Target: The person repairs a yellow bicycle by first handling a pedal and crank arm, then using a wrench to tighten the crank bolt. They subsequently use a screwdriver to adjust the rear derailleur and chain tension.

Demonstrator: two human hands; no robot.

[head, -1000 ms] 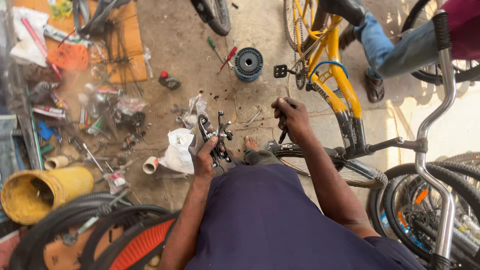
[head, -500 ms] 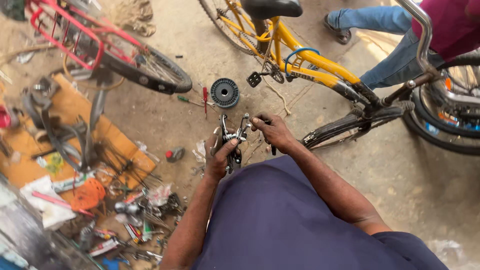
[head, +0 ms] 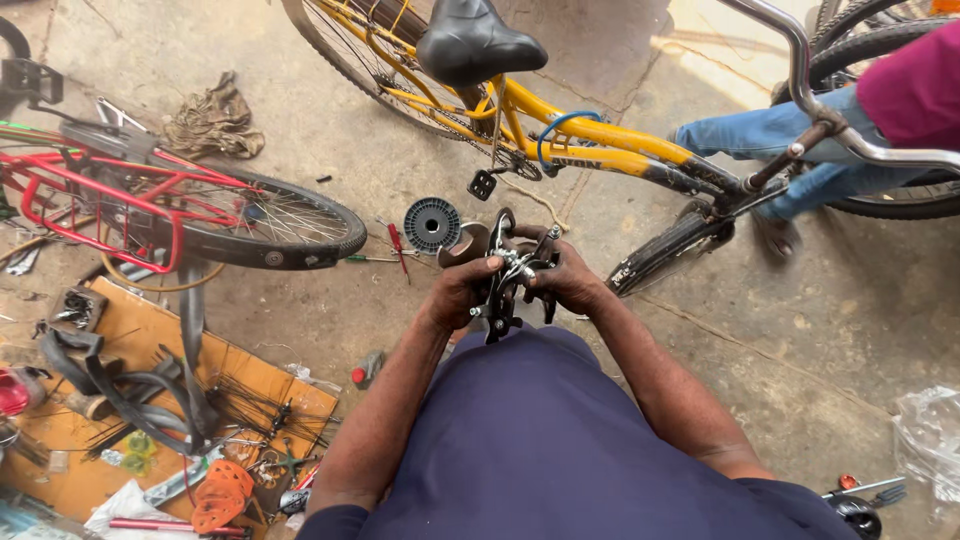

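Ahead of me a yellow bicycle [head: 600,135] stands on the concrete floor [head: 840,330], its black saddle [head: 475,40] near the top of my view. A black plastic spool [head: 432,224] lies on the floor just beside a red-handled screwdriver [head: 398,243]. To my left a red bicycle [head: 130,195] lies tipped over, its rear wheel [head: 290,225] toward the spool. Behind it sits a crumpled rag [head: 212,118]. Lower left, a wooden board [head: 150,350] carries black inner tubes [head: 120,385] and orange pedals [head: 222,493]. At right, someone's leg in blue jeans [head: 790,135] shows behind chrome handlebars [head: 810,70].
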